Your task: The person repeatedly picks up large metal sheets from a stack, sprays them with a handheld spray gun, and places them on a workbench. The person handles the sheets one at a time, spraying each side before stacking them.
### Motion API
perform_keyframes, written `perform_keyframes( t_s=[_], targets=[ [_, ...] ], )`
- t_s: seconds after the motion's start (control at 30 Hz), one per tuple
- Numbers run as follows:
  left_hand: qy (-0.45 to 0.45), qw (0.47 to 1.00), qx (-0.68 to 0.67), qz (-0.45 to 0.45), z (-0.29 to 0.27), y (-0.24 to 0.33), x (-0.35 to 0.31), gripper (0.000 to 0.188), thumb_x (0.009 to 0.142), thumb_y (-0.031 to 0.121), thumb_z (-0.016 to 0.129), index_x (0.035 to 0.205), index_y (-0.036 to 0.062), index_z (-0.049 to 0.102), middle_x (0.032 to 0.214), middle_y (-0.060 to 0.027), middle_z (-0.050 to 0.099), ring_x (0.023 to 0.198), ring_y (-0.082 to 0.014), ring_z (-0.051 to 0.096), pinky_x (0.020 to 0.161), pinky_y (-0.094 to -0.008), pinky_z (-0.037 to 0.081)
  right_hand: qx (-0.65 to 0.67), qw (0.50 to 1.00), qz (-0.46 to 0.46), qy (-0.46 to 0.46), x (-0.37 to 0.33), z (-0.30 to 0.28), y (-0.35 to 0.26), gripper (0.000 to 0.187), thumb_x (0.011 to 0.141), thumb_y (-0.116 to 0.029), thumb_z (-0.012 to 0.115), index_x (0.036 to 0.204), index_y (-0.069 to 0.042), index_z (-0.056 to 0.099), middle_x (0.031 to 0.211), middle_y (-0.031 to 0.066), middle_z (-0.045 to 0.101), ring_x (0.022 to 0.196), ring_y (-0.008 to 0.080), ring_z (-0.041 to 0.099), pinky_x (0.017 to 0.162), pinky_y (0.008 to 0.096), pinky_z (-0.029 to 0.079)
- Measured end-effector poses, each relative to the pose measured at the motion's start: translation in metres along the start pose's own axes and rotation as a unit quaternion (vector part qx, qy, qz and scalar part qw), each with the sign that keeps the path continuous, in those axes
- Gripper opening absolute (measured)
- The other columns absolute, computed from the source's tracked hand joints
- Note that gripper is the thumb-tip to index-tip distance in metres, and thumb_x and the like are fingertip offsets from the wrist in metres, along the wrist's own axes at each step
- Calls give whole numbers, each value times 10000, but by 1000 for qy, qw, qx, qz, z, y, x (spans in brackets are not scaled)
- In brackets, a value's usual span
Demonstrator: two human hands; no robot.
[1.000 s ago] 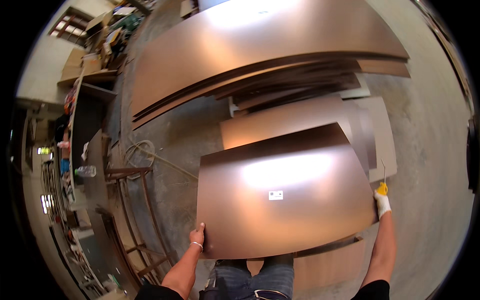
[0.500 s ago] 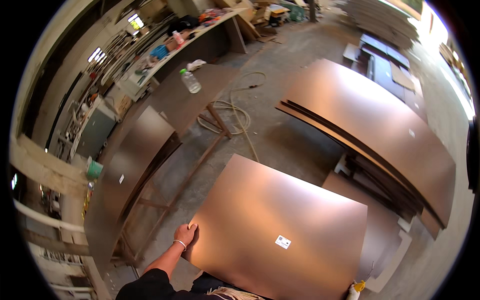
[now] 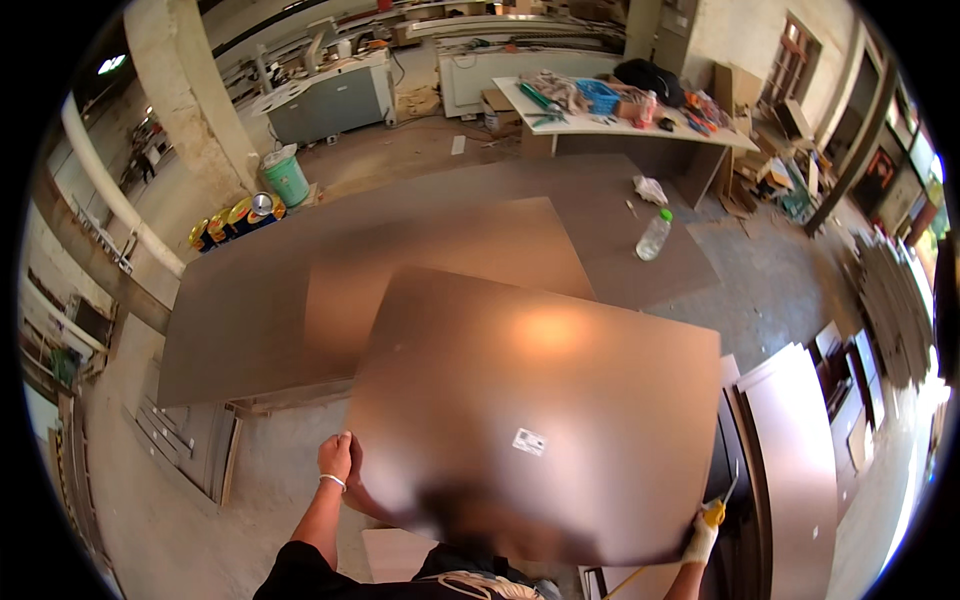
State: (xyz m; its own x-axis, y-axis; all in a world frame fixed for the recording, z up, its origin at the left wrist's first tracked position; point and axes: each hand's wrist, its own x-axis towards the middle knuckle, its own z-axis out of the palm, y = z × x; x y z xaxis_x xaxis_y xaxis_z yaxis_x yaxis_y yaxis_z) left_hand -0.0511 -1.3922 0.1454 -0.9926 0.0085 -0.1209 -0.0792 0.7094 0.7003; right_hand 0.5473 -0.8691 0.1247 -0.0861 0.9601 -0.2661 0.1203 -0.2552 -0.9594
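Observation:
A large bronze-brown panel (image 3: 560,400) with a small white label (image 3: 529,441) is held up in front of me, tilted. My left hand (image 3: 337,457), bare with a white band on the wrist, is closed on its left edge. At the lower right edge my right hand (image 3: 703,535), in a pale glove, grips the panel. A yellow item with a thin metal rod (image 3: 716,512) sticks up at that hand; its kind I cannot tell. Beyond the panel, a similar brown panel (image 3: 340,320) lies on a long brown-topped table (image 3: 230,330).
A plastic bottle with a green cap (image 3: 655,236) and a crumpled white item (image 3: 650,190) are on the table. More panels (image 3: 795,470) stand at my right. Behind are a green bucket (image 3: 286,178), several tins (image 3: 230,218) and a cluttered white bench (image 3: 610,120).
My view has turned left, toward the long table. The panel has come round with me, both hands still on its edges, and now overlaps the table's near side in view.

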Motion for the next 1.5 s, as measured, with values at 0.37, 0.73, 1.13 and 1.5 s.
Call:
perform_keyframes(
  t_s=[0.37, 0.73, 1.13, 1.5],
  targets=[
    [61, 988, 26, -137, -50, -66, 57, 623, 919, 463, 485, 750, -120, 625, 755, -305, 633, 727, -432, 612, 702, -512, 443, -108, 981, 22, -157, 109, 325, -85, 108, 811, -73, 695, 910, -37, 672, 793, -13, 620, 730, 127, 567, 697, 290, 454],
    [73, 939, 269, 201, 5, 79, 100, 483, 764, 246, 665, 1156, -13, 551, 1277, -263, 531, 1222, -443, 463, 1024, -564, 355, -82, 976, 171, -109, 184, 398, -81, 149, 895, -101, 541, 757, -108, 486, 585, 32, 470, 434, 188, 459, 389, 344, 335],
    [-100, 814, 376, 432, 181, 175, 96, 956, 722, 261, 794, 1499, 31, 286, 1583, -164, 258, 1469, -400, 200, 1183, -548, 178, 257, 932, 208, 150, -19, 108, 13, 40, 902, -152, 495, 884, -121, 480, 674, 80, 547, 522, 214, 540, 447, 309, 420],
    [10, 766, 436, 472, 205, 129, 98, 766, 795, 52, 613, 1502, 60, 316, 1569, -164, 298, 1437, -334, 311, 1162, -456, 276, 54, 846, -10, 530, -365, -291, -55, 188, 958, -265, 594, 1021, -89, 598, 704, 101, 678, 406, 117, 482, 373, 261, 371]
  ],
)
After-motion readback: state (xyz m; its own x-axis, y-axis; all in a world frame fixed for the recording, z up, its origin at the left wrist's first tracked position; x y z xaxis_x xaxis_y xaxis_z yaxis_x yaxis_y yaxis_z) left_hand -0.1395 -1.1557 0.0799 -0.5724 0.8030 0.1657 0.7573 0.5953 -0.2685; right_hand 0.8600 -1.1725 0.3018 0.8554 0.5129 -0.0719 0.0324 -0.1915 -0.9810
